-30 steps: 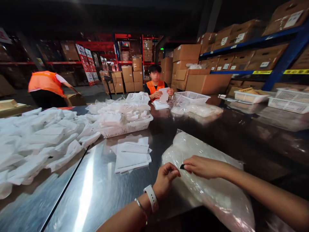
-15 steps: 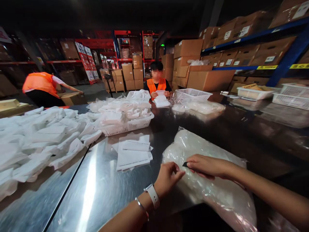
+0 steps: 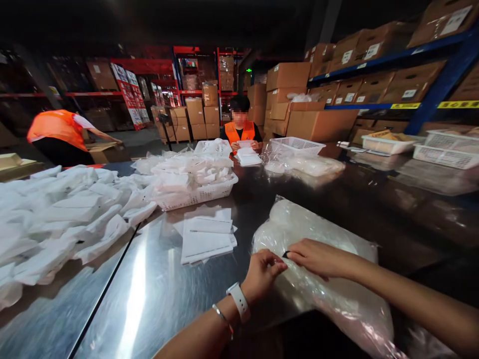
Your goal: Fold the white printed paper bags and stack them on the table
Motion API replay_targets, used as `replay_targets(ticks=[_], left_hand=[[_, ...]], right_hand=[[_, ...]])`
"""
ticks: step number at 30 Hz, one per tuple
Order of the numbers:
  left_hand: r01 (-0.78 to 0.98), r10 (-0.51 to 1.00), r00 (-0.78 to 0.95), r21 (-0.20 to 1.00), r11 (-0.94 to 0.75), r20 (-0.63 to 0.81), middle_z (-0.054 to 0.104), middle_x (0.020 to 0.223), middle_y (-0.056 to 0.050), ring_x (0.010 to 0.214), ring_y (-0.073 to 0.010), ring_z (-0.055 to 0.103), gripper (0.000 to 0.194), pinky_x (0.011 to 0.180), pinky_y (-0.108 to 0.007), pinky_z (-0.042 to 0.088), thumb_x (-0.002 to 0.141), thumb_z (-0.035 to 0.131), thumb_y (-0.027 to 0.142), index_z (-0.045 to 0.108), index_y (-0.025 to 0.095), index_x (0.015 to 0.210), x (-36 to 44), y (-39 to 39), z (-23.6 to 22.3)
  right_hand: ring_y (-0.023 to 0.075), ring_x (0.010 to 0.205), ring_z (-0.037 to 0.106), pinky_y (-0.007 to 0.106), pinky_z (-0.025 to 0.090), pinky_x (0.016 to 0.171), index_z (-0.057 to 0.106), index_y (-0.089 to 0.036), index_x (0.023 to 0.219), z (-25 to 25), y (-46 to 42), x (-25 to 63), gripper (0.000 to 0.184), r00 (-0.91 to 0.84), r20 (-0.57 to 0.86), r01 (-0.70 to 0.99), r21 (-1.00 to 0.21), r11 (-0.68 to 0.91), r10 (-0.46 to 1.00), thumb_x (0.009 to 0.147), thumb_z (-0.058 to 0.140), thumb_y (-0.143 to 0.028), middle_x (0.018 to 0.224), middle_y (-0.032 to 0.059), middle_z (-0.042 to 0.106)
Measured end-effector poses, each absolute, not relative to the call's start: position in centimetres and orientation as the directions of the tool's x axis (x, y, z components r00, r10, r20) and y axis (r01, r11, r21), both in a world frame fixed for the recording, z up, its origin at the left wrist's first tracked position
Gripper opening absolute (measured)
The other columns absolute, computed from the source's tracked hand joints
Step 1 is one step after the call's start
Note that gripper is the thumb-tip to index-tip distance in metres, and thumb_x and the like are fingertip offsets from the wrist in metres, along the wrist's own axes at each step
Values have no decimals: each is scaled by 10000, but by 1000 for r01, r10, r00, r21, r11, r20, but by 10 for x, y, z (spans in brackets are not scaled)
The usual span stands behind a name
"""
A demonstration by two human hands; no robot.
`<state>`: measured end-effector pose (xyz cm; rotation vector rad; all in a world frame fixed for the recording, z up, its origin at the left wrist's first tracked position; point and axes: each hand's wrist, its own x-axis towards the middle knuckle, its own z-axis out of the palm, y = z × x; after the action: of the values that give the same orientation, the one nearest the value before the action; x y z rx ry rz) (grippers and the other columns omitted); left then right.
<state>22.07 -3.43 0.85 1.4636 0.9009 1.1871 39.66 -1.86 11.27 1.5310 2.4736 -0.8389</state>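
Observation:
A large clear plastic bag, filled with whitish, translucent contents, lies on the dark, shiny table in front of me. At its left edge, my left hand is closed, with thumb and fingertips pinching the bag's film. My right hand rests over the bag and grips a small black flat object, whose tip points toward my left fingers. The black piece is mostly covered by the fingers, so its kind is unclear. Left of the hands lies a loose stack of white printed sheets.
White soft packets cover the table's left side. Beside them stands a white basket piled with packets. Across the table, a person in an orange vest handles white papers. More plastic bags and white baskets sit farther back and right.
My right hand has shifted slightly left toward my left fingers, and less of the black object shows. The view has turned a little to the right. My left hand stays at the bag's edge.

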Motion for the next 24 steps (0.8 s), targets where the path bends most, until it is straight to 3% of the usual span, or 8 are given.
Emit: replay_targets(ticks=[6,13,19,24], left_hand=[[-257,966,190,959,-121,173,528,606,18,643,-126,437,398,659,-263,342,613,788,491,567,165,552,227,-34,5],[-361,967,213,931,-54,139,495,586,31,624,-109,410,441,626,-248,316,546,842,505,569,158,531,226,-30,5],[-445,968,203,895,-43,147,489,563,39,612,-101,404,411,623,-245,309,481,882,448,595,154,495,222,-25,5],[-575,972,201,818,18,120,487,563,35,602,-97,409,411,631,-251,316,462,894,426,592,148,478,224,-23,6]], right_hand=[[100,348,448,261,314,482,477,-188,687,115,-20,395,351,-463,-386,871,-367,328,798,959,312,-334,467,-34,444],[118,448,395,297,286,528,462,-198,608,113,-14,394,372,-510,-355,847,-367,385,783,943,376,-336,493,-11,434],[129,586,458,298,262,562,516,-178,671,116,-16,386,376,-571,-251,818,-258,515,781,954,326,-334,660,26,543],[115,423,403,292,273,493,376,-210,598,122,-12,382,350,-499,-422,857,-372,357,757,925,331,-326,488,-11,438]])
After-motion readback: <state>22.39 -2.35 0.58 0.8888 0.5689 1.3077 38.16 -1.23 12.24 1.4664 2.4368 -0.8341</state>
